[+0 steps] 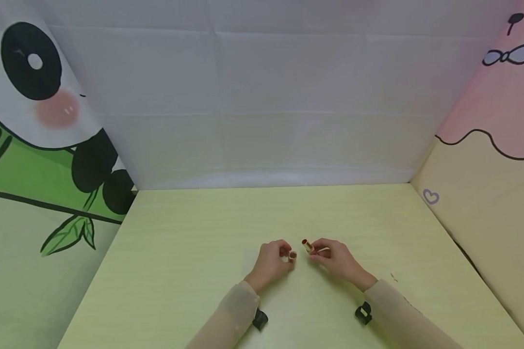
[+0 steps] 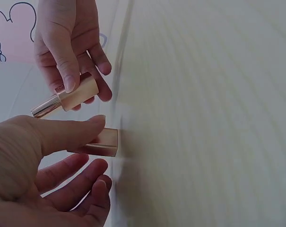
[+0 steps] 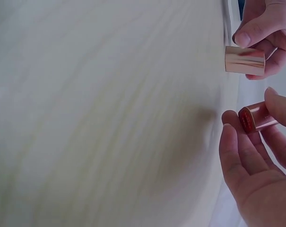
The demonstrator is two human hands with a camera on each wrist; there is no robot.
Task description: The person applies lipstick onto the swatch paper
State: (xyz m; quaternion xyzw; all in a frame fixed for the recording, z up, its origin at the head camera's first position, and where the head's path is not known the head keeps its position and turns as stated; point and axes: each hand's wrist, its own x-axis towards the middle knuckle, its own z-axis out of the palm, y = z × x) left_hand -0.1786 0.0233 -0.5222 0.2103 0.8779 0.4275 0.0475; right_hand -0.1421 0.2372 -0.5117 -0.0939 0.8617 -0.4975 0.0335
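Observation:
My left hand [image 1: 270, 261] pinches a shiny rose-gold lipstick cap [image 2: 107, 142] between thumb and fingers, its other fingers loosely bent below. In my right hand [image 1: 337, 261] is a rose-gold lipstick [image 2: 81, 94], gripped by thumb and fingertips around its wider base. The lipstick's narrower metal inner tube [image 2: 47, 106] sticks out beyond the grip. A red label [image 3: 247, 120] marks the base's flat end in the right wrist view. Cap and lipstick are held apart, a short gap between them, over the pale table [image 1: 192, 242].
A white sheet [image 1: 262, 97] hangs behind the table. Printed cartoon panels flank it, green and white on the left [image 1: 35, 160], pink and cream on the right [image 1: 498, 116]. Black clips [image 1: 363, 313] show beside the sleeves.

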